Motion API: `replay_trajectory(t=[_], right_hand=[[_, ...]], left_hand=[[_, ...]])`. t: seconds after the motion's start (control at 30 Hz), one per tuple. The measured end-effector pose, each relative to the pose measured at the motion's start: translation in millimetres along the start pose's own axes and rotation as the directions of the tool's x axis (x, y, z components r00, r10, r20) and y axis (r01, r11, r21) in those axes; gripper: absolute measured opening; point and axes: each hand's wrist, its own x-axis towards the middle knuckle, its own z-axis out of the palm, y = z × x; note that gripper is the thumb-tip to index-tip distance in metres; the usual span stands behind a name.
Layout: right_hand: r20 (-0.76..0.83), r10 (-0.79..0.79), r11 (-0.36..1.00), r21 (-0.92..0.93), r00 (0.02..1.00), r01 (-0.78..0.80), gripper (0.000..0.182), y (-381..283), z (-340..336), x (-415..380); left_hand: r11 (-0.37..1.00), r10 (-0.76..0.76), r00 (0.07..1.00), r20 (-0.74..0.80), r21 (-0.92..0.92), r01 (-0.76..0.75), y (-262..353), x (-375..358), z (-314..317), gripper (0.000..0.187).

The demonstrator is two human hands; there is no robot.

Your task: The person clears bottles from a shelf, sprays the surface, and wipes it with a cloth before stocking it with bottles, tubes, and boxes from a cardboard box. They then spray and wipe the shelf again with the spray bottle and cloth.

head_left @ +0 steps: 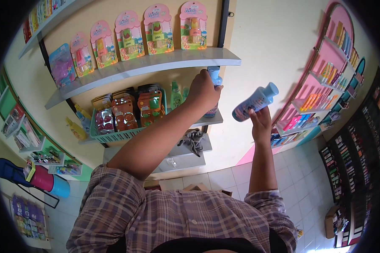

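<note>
the left hand (203,90) covers most of the bottle on the shelf (214,80), leaving only its blue cap and a strip of its lower body in sight. the print on the tilted blue bottle (254,102) is too small to read. the packs in the green basket (126,135) are blurred. the dark fisheye rim cuts off the right-hand racks (350,160).

My blue bottle (255,101) has a light-blue cap; my sleeve (114,206) is brown-grey plaid; far packs (159,29) are pink.
</note>
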Motion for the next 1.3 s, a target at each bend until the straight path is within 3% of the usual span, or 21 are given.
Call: replay_trajectory(t=[0.27, 0.4, 0.47, 0.53, 0.57, 0.6, 0.67, 0.7, 0.83, 0.9, 0.93, 1.0, 1.03, 1.07, 1.13, 1.3], right_hand=[[0.125, -0.029, 0.999, 0.019, 0.992, 0.027, 0.051, 4, 18, 43], [-0.050, -0.252, 0.963, 0.090, 0.966, 0.256, 0.053, -29, 10, 64], [-0.191, -0.286, 0.947, 0.094, 0.939, 0.308, 0.053, -68, 13, 76], [-0.220, -0.329, 0.919, 0.148, 0.918, 0.365, 0.050, -108, 22, 90], [-0.206, -0.337, 0.912, 0.170, 0.919, 0.373, 0.049, -122, 26, 100], [-0.106, -0.369, 0.902, 0.200, 0.923, 0.383, 0.047, -130, 23, 113], [-0.067, -0.360, 0.892, 0.267, 0.930, 0.364, 0.043, -146, 46, 129], [-0.030, -0.316, 0.908, 0.279, 0.948, 0.312, 0.041, -147, 55, 138], [0.150, -0.155, 0.950, 0.293, 0.976, 0.106, 0.037, -132, 79, 158], [0.240, -0.081, 0.973, 0.230, 0.967, 0.024, 0.037, -133, 86, 156], [0.245, -0.086, 0.973, 0.229, 0.966, 0.029, 0.037, -133, 87, 159], [0.333, -0.035, 0.990, 0.142, 0.942, -0.013, 0.039, -131, 92, 164], [0.331, -0.037, 0.995, 0.103, 0.943, 0.003, 0.042, -132, 95, 167], [0.346, -0.037, 0.994, 0.108, 0.938, -0.001, 0.042, -132, 99, 168], [0.311, -0.001, 0.997, -0.069, 0.951, 0.023, 0.046, -136, 112, 169], [0.343, 0.048, 0.977, -0.214, 0.938, 0.028, 0.051, -130, 115, 190]], left_hand=[[0.982, -0.021, 0.999, 0.039, -0.185, 0.027, -15, 4, 12, 0.049], [0.990, 0.023, 0.998, -0.057, -0.138, -0.030, -10, -3, 10, 0.043], [0.992, 0.069, 0.990, -0.119, -0.100, -0.081, -6, -7, 6, 0.049], [0.984, 0.115, 0.970, -0.215, -0.110, -0.141, -5, -7, 6, 0.058], [0.981, 0.061, 0.985, -0.164, -0.169, -0.089, 1, -12, 0, 0.071], [0.983, 0.063, 0.982, -0.179, -0.161, -0.092, 2, -19, -1, 0.071], [0.983, 0.148, 0.935, -0.322, -0.057, -0.175, 1, -34, 0, 0.082], [0.981, 0.146, 0.954, -0.263, -0.088, -0.174, 0, -41, -1, 0.092], [0.979, 0.174, 0.966, -0.189, -0.069, -0.190, -2, -82, -13, 0.093], [0.951, 0.077, 0.995, -0.057, -0.297, -0.091, 1, -99, -25, 0.086], [0.950, 0.079, 0.995, -0.064, -0.298, -0.094, 6, -106, -36, 0.086], [0.925, 0.039, 0.995, 0.087, -0.379, -0.003, 12, -119, -55, 0.082], [0.935, 0.120, 0.993, 0.012, -0.338, -0.109, 5, -123, -52, 0.082], [0.937, 0.108, 0.994, 0.002, -0.333, -0.102, 2, -126, -56, 0.082], [0.922, 0.042, 0.968, 0.247, -0.383, 0.057, 7, -136, -76, 0.080], [0.968, -0.014, 0.865, 0.501, -0.210, 0.137, -17, -161, -98, 0.077]])
